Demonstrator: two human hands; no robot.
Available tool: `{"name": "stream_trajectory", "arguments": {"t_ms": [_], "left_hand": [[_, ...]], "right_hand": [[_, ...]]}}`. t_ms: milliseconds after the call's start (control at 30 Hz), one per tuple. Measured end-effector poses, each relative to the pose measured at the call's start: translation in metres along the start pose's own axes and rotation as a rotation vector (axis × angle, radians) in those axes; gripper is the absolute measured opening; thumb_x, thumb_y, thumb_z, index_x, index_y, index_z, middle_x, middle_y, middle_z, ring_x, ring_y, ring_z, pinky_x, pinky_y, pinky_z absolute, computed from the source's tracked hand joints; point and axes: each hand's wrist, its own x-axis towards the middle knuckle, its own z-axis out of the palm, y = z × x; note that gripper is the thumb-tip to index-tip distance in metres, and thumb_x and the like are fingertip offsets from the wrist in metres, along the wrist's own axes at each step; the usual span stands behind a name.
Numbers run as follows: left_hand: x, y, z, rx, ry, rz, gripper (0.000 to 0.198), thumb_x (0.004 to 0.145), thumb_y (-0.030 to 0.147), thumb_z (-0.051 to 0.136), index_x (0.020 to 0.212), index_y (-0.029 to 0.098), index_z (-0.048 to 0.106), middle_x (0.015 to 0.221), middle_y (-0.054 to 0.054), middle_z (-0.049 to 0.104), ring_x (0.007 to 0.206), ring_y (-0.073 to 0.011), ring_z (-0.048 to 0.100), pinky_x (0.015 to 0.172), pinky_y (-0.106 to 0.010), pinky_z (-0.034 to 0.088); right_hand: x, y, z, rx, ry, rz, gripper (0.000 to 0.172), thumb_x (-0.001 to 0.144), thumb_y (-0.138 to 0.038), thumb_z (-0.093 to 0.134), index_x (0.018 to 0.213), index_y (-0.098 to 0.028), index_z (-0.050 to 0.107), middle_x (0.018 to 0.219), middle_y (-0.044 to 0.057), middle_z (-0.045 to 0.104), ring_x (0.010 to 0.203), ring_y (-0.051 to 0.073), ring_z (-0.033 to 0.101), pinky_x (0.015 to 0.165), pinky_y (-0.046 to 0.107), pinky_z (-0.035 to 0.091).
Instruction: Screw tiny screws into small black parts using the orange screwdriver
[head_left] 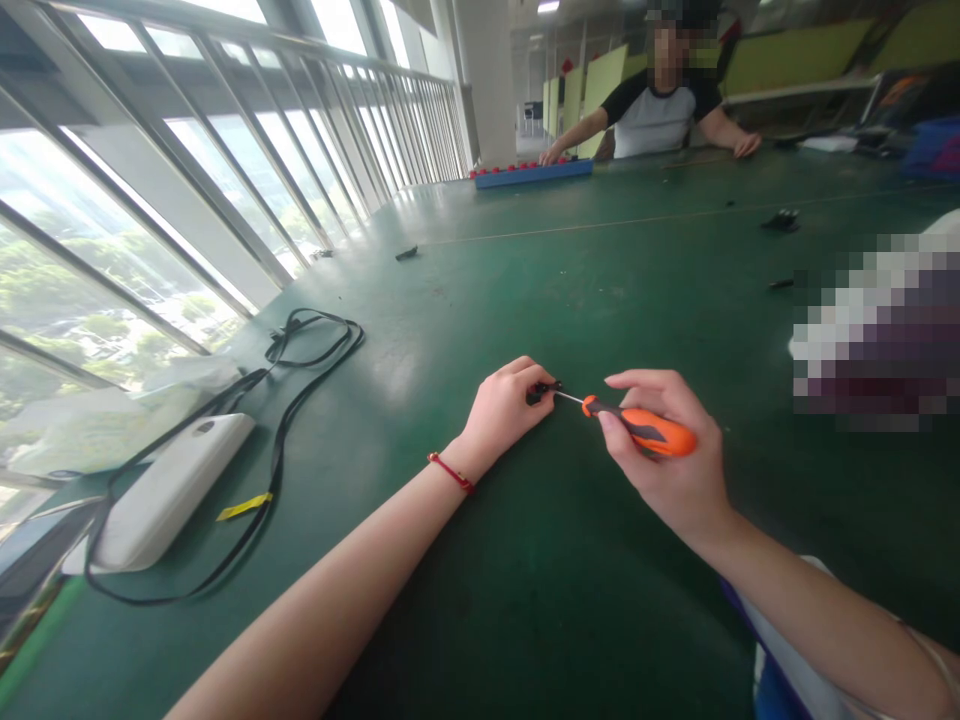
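My left hand [506, 405] is closed on a small black part [541, 390] near the middle of the green tabletop [480, 290]. Fingers cover much of that part, so its kind does not show. My right hand [679, 470] holds a screwdriver [660, 432] with an orange and grey handle, thumb below it and forefinger stretched out above. The thin metal shaft points left, its tip at the black part. A red bracelet [452, 473] circles my left wrist.
A black cable [281, 440] loops beside a white box-like device [180, 490] at left, near metal railings [300, 110]. Small black pieces [781, 220] lie farther back. Across the table a person [660, 110] sits by a blue tray [534, 175] with red pieces. A pixelated patch covers the right edge.
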Motion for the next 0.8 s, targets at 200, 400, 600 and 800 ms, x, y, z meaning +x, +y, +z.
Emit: {"name": "stream_trajectory", "arguments": {"t_ms": [200,400,600,800], "left_hand": [[0.0002,0.0007,-0.0005,-0.023,-0.016,-0.005,0.011,0.078,0.015,0.060,0.085,0.018,0.069,0.087,-0.002,0.066,0.073,-0.0125,0.063,0.068,-0.024,0.053],[0.0000,0.0003,-0.0005,-0.023,-0.008,-0.009,0.010,0.079,0.015,0.060,0.084,0.018,0.068,0.087,-0.002,0.066,0.073,-0.0124,0.064,0.069,-0.024,0.053],[0.0008,-0.0012,-0.0002,-0.017,-0.016,-0.005,0.010,0.079,0.015,0.060,0.084,0.018,0.068,0.089,-0.002,0.066,0.073,-0.0126,0.064,0.068,-0.024,0.052],[0.0003,-0.0006,-0.0004,-0.022,-0.014,-0.014,0.010,0.079,0.015,0.060,0.084,0.018,0.068,0.087,-0.002,0.066,0.072,-0.0127,0.063,0.068,-0.024,0.052]], "right_hand": [[0.0004,0.0009,-0.0004,0.056,-0.038,0.010,0.030,0.077,-0.021,0.063,0.106,-0.022,0.054,0.066,-0.004,0.052,0.059,0.014,0.054,0.061,0.030,0.047],[-0.0004,0.0004,-0.0004,-0.002,-0.021,-0.012,0.021,0.078,-0.021,0.063,0.098,-0.023,0.058,0.067,-0.003,0.059,0.062,0.015,0.057,0.066,0.030,0.048],[0.0004,-0.0001,0.0001,-0.003,-0.074,0.034,0.026,0.078,-0.023,0.063,0.102,-0.022,0.056,0.063,-0.005,0.054,0.058,0.015,0.055,0.062,0.030,0.047],[0.0011,-0.0014,0.0007,0.050,0.014,-0.011,0.038,0.078,-0.018,0.062,0.113,-0.023,0.050,0.069,-0.004,0.056,0.060,0.014,0.058,0.061,0.029,0.049]]}}
